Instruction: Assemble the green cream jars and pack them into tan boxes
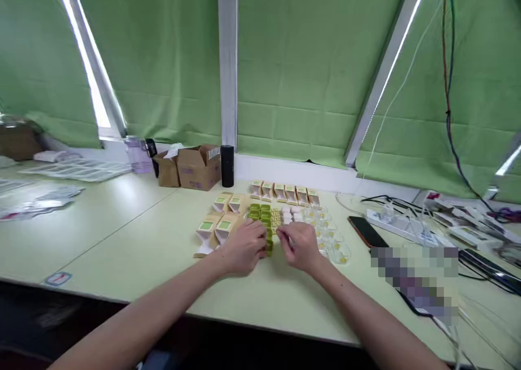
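Note:
My left hand is closed at the near end of the small green containers, its fingertips against one of them; the hand hides part of that group. Beside it, my right hand is pinched just in front of the small yellow pieces. Whatever lies between its fingertips is too small to make out. Behind the right hand sit white-pink blocks, and to their right are clear plastic pieces with yellow spots. Folded cartons with green labels stand left of the containers.
More folded cartons line the back. A black cylinder, a cardboard box and a purple bottle stand by the wall. At right lie a phone, a power strip and cables. Papers cover the far left.

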A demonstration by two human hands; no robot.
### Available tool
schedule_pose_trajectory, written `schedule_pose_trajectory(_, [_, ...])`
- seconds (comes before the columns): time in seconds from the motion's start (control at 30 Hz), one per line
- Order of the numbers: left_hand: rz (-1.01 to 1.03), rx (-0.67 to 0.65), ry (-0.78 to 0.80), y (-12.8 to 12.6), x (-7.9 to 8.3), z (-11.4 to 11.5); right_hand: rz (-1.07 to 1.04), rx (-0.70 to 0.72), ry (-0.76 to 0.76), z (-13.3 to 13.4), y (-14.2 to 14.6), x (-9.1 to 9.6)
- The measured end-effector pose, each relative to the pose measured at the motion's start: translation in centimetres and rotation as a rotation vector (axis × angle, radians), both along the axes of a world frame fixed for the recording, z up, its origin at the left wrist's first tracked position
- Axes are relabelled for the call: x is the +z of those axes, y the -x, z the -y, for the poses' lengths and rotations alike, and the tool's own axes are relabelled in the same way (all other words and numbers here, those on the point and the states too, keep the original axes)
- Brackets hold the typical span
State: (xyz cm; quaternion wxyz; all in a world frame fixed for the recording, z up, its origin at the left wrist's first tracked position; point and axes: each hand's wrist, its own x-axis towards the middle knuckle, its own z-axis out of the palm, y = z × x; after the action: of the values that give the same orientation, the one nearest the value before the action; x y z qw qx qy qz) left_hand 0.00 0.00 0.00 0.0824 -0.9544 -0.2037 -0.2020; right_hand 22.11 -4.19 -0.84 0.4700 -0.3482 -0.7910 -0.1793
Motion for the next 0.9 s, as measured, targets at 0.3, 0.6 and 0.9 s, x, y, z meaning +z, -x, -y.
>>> schedule_pose_trajectory(0.3, [0.034, -0.045, 0.027, 0.2, 0.4, -0.2, 0.042, -0.007, 0.053, 1.5, 0.5, -1.5])
schedule_pose_trajectory(0.6, [0.040, -0.060, 0.026, 0.3, 0.4, -0.3, -0.018, -0.033, 0.068, 0.9, -0.4, -1.3])
schedule_pose_trajectory(0.9, [0.142, -0.178, -0.116, 0.6, 1.0, 0.1, -0.077, -0.059, 0.002, 1.1, -0.3, -0.7])
